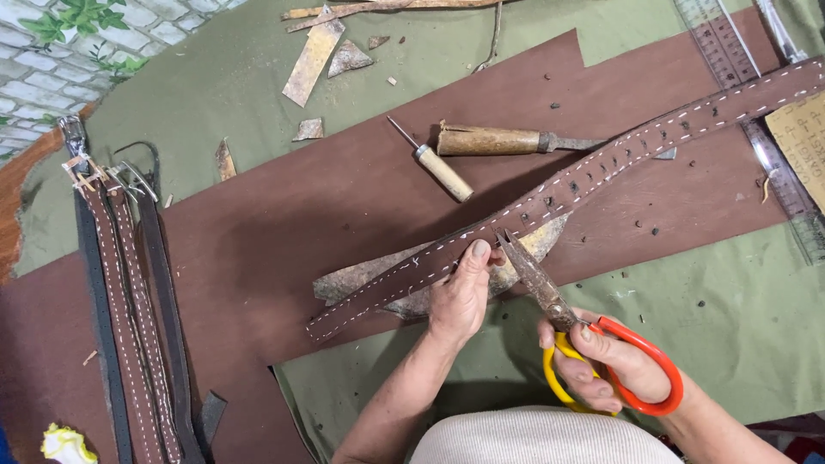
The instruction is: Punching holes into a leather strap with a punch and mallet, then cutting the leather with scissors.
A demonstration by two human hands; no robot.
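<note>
A long brown leather belt (601, 163) with white stitching and punched holes lies diagonally across a brown leather sheet (326, 198). My left hand (460, 296) presses the belt's near part down with thumb and fingers, over a flat worn stone (550, 236). My right hand (606, 365) grips scissors (550, 301) with one yellow and one orange handle. Their rusty blades point up and left, tips at the belt's near edge beside my left thumb.
An awl with a pale handle (438, 167) and a wooden-handled knife (503, 142) lie behind the belt. Several finished belts with buckles (129, 301) hang at the left. A clear ruler (756, 112) lies at the right. Leather scraps (314, 60) sit on green cloth (748, 326).
</note>
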